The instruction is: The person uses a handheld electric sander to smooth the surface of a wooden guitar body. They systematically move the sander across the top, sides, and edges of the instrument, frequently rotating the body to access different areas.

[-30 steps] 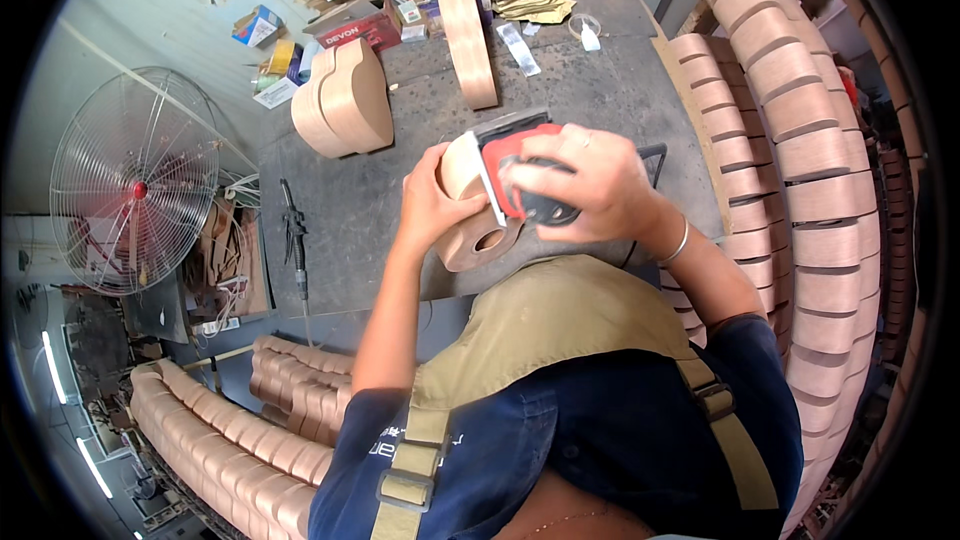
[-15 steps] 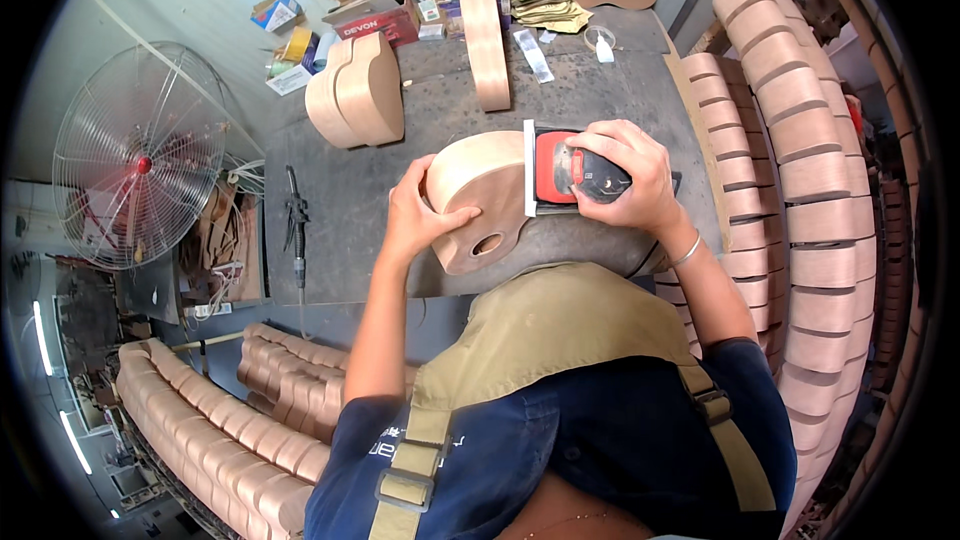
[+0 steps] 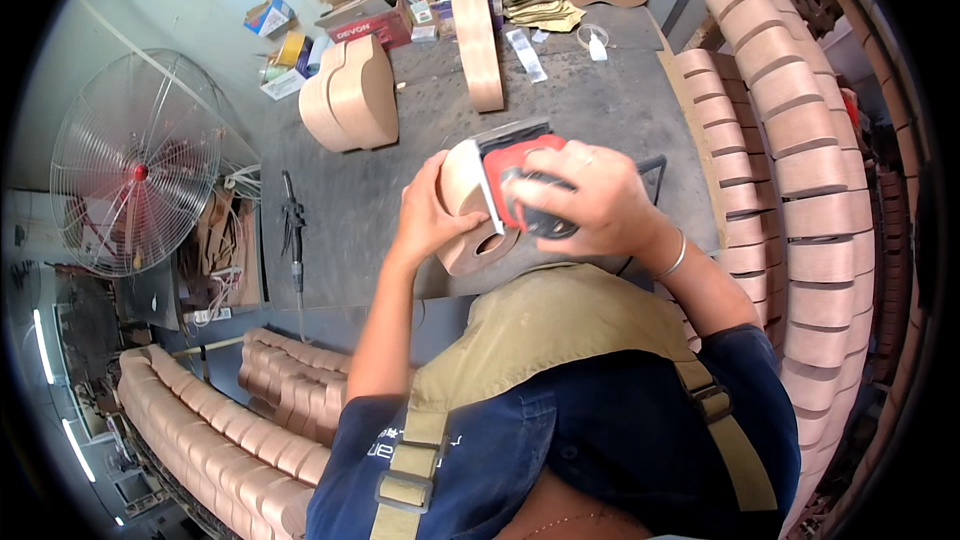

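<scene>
the red sander (image 3: 509,162) has swung left and tilted against the guitar body (image 3: 462,256) over the worktop (image 3: 345,210), so sanding seems to reach another stretch; the right hand (image 3: 596,196) curls its fingers round the sander, the left hand (image 3: 424,212) pinches the body between thumb and fingers

Two hands (image 3: 590,202), one red sander (image 3: 516,166) and four wooden guitar bodies (image 3: 462,187) are at the worktop (image 3: 580,100). One black air gun (image 3: 292,220) lies near its left edge, one white bottle (image 3: 598,47) near its far right corner.
</scene>
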Demonstrator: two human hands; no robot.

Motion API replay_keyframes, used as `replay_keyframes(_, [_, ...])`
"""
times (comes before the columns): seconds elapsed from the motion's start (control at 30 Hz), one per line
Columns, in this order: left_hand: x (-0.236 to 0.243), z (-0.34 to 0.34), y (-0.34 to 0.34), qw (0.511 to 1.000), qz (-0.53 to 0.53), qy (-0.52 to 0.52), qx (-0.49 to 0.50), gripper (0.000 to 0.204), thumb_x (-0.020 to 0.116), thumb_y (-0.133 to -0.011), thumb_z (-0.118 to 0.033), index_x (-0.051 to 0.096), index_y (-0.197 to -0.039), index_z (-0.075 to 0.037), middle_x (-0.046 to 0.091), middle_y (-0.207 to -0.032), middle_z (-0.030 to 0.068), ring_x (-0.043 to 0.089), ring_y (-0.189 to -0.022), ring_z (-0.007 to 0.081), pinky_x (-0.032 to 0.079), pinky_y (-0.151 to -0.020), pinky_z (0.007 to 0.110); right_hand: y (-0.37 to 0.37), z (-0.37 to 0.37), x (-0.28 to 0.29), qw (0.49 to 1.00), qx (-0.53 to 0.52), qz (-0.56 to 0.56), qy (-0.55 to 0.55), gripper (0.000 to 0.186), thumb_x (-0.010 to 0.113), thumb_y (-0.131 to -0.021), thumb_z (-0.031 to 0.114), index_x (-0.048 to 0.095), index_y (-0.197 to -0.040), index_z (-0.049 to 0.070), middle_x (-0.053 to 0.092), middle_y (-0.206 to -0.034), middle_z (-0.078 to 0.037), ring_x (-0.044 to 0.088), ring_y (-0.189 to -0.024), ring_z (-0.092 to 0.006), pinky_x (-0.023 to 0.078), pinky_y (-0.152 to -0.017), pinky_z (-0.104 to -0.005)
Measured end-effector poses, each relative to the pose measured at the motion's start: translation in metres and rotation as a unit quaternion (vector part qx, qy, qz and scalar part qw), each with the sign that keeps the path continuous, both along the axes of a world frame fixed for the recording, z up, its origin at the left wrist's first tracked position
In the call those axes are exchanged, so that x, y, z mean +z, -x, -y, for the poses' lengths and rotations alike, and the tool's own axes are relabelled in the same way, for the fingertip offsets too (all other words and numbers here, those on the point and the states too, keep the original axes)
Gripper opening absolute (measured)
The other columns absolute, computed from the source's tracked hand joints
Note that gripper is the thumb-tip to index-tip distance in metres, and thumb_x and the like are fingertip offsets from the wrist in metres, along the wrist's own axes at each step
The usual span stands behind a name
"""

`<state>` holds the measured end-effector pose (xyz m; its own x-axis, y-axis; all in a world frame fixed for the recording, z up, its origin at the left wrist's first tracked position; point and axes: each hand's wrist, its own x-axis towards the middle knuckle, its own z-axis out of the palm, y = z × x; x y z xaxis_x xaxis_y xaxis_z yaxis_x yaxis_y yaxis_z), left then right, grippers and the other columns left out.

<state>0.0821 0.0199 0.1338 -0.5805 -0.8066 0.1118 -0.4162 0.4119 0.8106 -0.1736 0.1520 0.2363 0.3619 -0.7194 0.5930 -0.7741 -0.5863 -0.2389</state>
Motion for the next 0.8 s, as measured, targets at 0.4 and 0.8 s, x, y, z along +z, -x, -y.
replay_keyframes(0.4, [0.019, -0.004, -0.103, 0.997, 0.018, -0.070, 0.035, 0.093, 0.104, -0.067, -0.030, 0.057, -0.142, -0.002, 0.067, -0.140, 0.0200, 0.067, -0.129, 0.0354, 0.053, -0.111, 0.049, 0.024, -0.004, -0.036, 0.984, -0.121, 0.127, -0.021, 0.055, 0.088, -0.061, 0.010, 0.080, -0.116, 0.014, 0.076, -0.112, -0.009, 0.074, -0.096, -0.0311, 0.062, -0.084, -0.0411])
replay_keyframes(0.8, [0.010, -0.004, -0.065, 0.981, 0.110, 0.119, 0.108, 0.090, 0.105, -0.058, -0.044, 0.067, -0.129, -0.003, 0.068, -0.113, 0.0157, 0.068, -0.109, 0.0397, 0.055, -0.094, 0.051, -0.029, 0.022, -0.023, 0.992, -0.009, 0.124, -0.027, 0.057, 0.091, -0.064, 0.017, 0.076, -0.119, 0.016, 0.074, -0.114, -0.007, 0.074, -0.099, -0.0300, 0.063, -0.084, -0.0416])
